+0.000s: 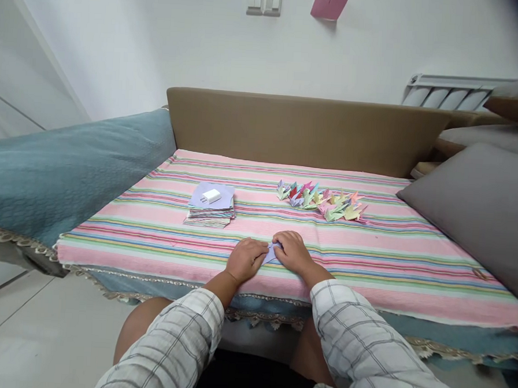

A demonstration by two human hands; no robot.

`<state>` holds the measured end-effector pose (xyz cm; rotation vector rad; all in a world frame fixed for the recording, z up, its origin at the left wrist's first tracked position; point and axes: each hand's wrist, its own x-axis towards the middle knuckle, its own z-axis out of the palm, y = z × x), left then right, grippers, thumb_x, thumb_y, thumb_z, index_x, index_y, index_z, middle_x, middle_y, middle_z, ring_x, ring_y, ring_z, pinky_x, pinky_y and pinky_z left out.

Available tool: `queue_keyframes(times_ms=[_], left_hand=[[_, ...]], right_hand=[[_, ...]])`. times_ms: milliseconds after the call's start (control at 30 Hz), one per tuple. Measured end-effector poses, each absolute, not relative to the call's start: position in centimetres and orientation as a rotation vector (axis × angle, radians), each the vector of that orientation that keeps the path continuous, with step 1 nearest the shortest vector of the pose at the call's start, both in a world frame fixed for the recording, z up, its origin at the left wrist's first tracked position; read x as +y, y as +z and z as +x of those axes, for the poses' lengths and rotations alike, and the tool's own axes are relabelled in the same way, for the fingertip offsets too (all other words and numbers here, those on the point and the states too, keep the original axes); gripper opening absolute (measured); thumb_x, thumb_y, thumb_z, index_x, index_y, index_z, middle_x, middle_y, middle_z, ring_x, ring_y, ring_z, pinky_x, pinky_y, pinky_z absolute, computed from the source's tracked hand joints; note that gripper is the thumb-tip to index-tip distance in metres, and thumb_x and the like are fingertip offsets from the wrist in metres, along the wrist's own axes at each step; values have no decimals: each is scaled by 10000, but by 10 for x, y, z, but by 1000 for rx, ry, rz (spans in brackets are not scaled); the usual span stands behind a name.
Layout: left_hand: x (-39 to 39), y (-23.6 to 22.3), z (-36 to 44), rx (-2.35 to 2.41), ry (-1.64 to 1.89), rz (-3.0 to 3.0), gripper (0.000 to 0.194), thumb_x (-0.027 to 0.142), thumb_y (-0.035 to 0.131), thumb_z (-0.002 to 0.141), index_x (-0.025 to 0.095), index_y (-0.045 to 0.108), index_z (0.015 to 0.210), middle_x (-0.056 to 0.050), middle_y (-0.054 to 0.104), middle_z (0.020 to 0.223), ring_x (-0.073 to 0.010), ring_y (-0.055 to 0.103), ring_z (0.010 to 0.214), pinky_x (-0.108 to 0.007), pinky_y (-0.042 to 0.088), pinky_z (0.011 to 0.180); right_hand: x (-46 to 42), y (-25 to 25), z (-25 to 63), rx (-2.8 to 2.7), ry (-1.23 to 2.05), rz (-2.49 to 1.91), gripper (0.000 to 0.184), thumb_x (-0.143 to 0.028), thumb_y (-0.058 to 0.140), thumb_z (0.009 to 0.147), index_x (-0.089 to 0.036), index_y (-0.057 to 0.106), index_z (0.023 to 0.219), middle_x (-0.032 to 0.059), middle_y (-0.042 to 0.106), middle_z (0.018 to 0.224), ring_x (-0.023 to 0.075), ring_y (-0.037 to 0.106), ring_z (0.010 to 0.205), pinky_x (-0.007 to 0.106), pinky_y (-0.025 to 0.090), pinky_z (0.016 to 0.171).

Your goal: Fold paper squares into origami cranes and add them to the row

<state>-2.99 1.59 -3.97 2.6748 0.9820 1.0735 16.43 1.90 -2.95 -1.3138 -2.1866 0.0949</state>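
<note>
A small folded piece of purple origami paper (270, 254) lies on the striped cloth near the sofa's front edge. My left hand (247, 259) presses on its left side with the fingers curled together. On the opposite side, my right hand (293, 251) has its fingers bent down onto the paper. Both hands cover much of it, so its full shape is hidden. Beyond my left hand stands a stack of square paper sheets (209, 219), with a white plug adapter (211, 196) on top. Several folded paper cranes (319, 200) in mixed colours sit in a cluster beyond my right hand.
The striped cloth (144, 228) covers the sofa seat. A brown backrest (306, 130) rises behind it, a blue-covered armrest (78, 167) stands at the left, and grey cushions (479, 205) lean at the right. A small brown item (479, 274) lies near the cushions.
</note>
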Motion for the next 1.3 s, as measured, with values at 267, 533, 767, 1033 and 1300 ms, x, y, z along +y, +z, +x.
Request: queue_keyframes(times_ms=[267,533,767,1033,1300], left_hand=[[12,-38,-31,953,999,2791,215,343,537,847,239,672,978,-49,682,1073,-218,561,1006,-416,407,916],[8,-36,-28,1076,952,2744,141,278,548,822,235,666,886,-24,692,1044,-207,553,990,-404,395,910],[6,-33,-28,1096,910,2699,112,286,568,807,230,656,848,-22,693,1030,-195,568,979,-385,395,896],[9,-36,-27,1114,929,2749,191,384,551,844,284,706,893,-10,695,1053,-204,583,983,-393,393,870],[9,-31,-24,1136,902,2701,209,367,522,866,263,702,878,-21,705,1019,-197,594,965,-384,404,871]], right_hand=[[1,-37,167,-2041,20,-1485,109,-215,507,824,-204,611,855,53,629,887,204,517,862,317,346,762],[-11,-33,175,-2283,132,-1159,196,-218,531,804,-233,632,972,49,656,1036,219,531,958,370,334,845],[-9,-32,177,-2280,167,-1146,140,-295,552,823,-235,630,922,44,666,1021,212,560,950,352,363,836],[-12,-33,178,-2276,138,-1119,146,-329,571,837,-227,618,929,39,676,1027,198,584,957,345,352,833],[-13,-36,177,-2253,111,-1148,145,-336,556,854,-229,620,929,48,686,1017,199,599,950,344,352,818]])
